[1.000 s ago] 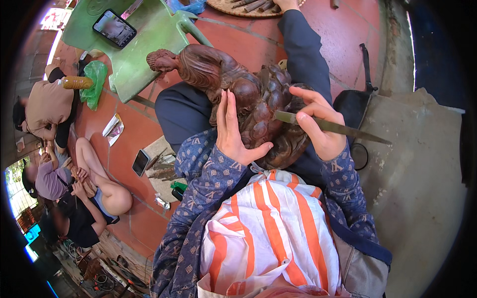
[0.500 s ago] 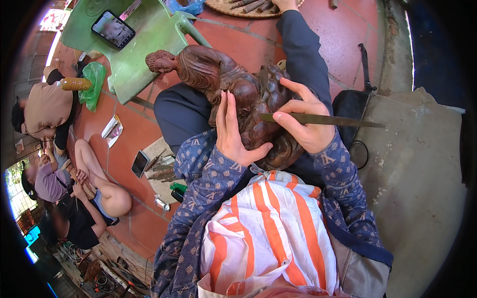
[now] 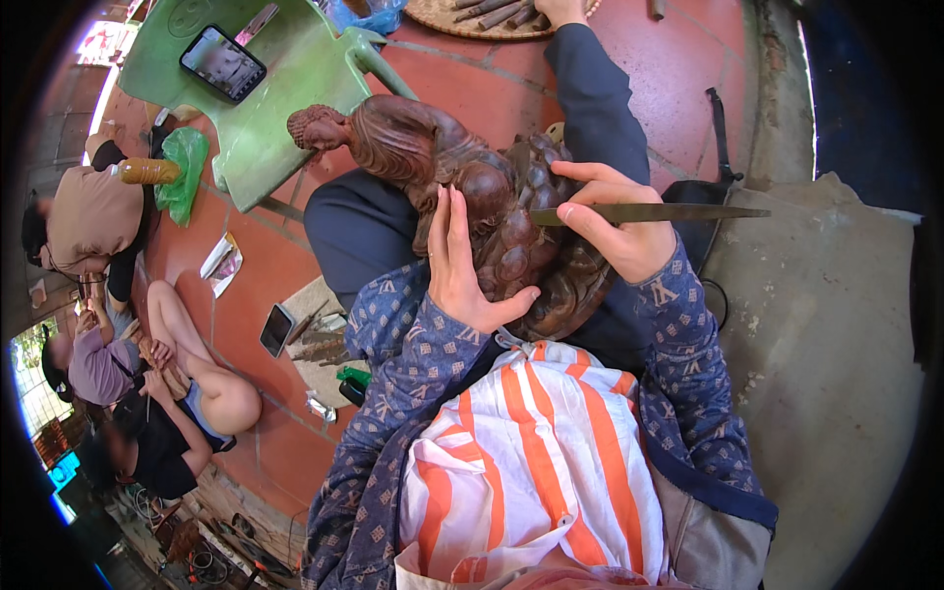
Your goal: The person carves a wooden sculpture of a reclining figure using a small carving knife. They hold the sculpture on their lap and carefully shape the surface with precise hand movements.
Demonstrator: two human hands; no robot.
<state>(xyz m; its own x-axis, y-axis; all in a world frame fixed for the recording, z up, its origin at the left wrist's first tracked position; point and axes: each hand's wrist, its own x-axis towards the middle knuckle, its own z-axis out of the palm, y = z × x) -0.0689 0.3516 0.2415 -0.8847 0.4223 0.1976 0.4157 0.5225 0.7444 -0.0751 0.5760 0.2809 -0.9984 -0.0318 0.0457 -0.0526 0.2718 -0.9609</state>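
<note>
A green plastic chair (image 3: pixel 265 108) stands on the red tiled floor (image 3: pixel 462 74), a phone (image 3: pixel 222 63) lying on it; a green plastic bag (image 3: pixel 187 167) hangs beside it, a woven tray (image 3: pixel 462 18) lies beyond, and another phone (image 3: pixel 276 329) rests lower left

lit phone screen (image 3: pixel 222 63) on green chair (image 3: pixel 285 88)

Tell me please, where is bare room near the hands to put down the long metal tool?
Free: the grey slab right of the right hand, past the black bag; also red floor beyond it. Crowded: the lap, filled by the wooden carving under the left hand, and the floor left, with tools and phone.
</note>
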